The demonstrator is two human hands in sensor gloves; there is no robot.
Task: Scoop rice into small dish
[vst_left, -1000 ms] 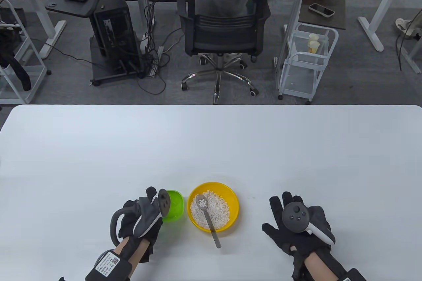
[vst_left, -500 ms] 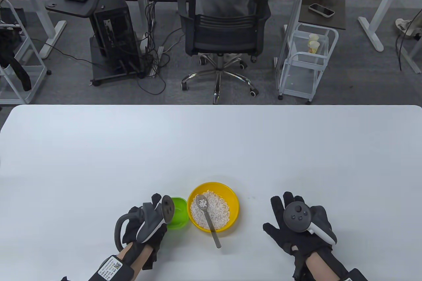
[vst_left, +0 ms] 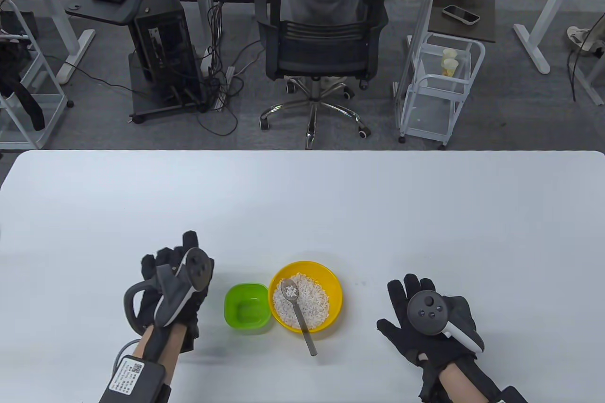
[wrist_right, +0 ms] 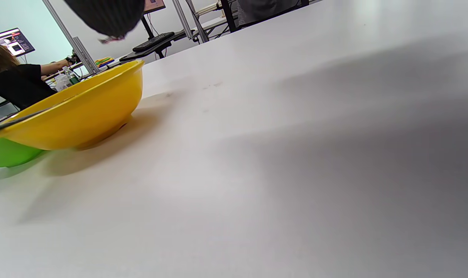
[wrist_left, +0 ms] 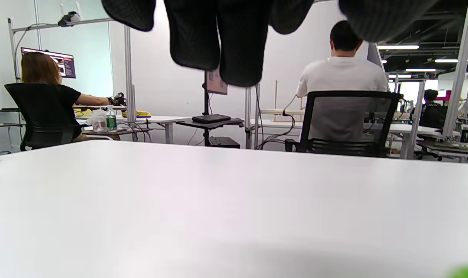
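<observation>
The green small dish (vst_left: 246,306) touches the yellow rice bowl (vst_left: 331,286) near the desk's (vst_left: 302,204) front edge, spoon (vst_left: 298,311) resting in it. Left hand (vst_left: 172,287) and right hand (vst_left: 427,322) flank them, fingers spread, holding nothing.

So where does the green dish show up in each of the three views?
Table view: green dish sits low and left of centre, touching the yellow bowl on its left.
Left wrist view: only a blurred green sliver at the bottom right corner.
Right wrist view: a green edge at the left margin, tucked under the yellow bowl.
Shared landmark: the white table.
</observation>
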